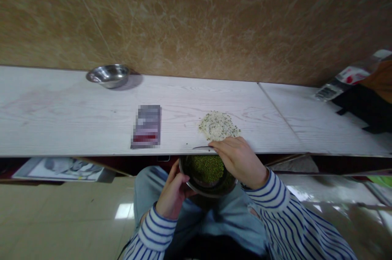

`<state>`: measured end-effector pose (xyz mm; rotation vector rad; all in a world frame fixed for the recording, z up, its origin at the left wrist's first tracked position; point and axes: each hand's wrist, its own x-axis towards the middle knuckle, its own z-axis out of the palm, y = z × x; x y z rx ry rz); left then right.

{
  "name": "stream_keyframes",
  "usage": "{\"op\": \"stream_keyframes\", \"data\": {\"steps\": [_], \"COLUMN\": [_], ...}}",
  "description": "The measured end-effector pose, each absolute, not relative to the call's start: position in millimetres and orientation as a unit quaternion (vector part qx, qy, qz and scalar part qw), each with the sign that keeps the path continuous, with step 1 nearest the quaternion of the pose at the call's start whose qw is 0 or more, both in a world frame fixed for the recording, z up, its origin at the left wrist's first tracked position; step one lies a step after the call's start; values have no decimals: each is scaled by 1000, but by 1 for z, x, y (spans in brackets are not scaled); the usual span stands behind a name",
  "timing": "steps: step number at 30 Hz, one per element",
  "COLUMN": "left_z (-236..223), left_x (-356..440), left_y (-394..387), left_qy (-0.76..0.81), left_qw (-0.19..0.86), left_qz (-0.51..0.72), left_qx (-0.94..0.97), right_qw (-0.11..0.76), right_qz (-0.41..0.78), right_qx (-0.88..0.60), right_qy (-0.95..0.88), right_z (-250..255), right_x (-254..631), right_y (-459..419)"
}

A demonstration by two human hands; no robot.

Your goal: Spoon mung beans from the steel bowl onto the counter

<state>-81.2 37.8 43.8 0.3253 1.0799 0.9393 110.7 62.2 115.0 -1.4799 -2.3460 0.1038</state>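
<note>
Your left hand (173,194) grasps the metal bowl (211,193) at its left side, its grip wrapped around the wall with the thumb at the rim. The bowl is just below the near edge of the desk (177,96), above your lap, and its far part is hidden by that edge. Green beans (210,169) cover the inside of the bowl. Your right hand (239,160) is over the near edge, its grip closed on a slender implement (199,146) whose tip points toward the left side of the desk; its exact kind cannot be told, as the fingers hide the rest. Just beyond this hand, close to the near edge, lies a heap of pale grains (219,125) mingled with green ones, scattered more loosely at its margin. Left of the heap and apart from it, a flat rectangular item (146,127), its surface pixelated, reaches nearly to the near edge. A steel dish (108,76) stands at the far edge, farther left. Toward the right side of the desk, note a clear plastic bottle (346,80) beside a black and orange item (375,96).
</note>
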Motion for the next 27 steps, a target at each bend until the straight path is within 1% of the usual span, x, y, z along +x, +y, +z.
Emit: {"op": "stream_keyframes", "data": {"steps": [4, 10, 13, 18, 27], "left_z": [41, 40, 41, 42, 27], "left_x": [-80, -82, -87, -103, -134], "left_y": [38, 37, 35, 33, 30], "left_qy": [489, 484, 490, 512, 525], "left_qw": [742, 747, 736, 716, 681], "left_qz": [431, 429, 444, 453, 486], "left_qx": [156, 154, 146, 140, 156], "right_qw": [193, 219, 209, 165, 166], "right_qz": [51, 22, -1, -46, 24], "right_qx": [-522, -573, -577, -570, -496], "right_qy": [-829, -790, -790, -804, -852], "right_z": [114, 111, 112, 111, 116], "right_x": [116, 119, 103, 73, 77], "right_y": [59, 65, 72, 81, 72]}}
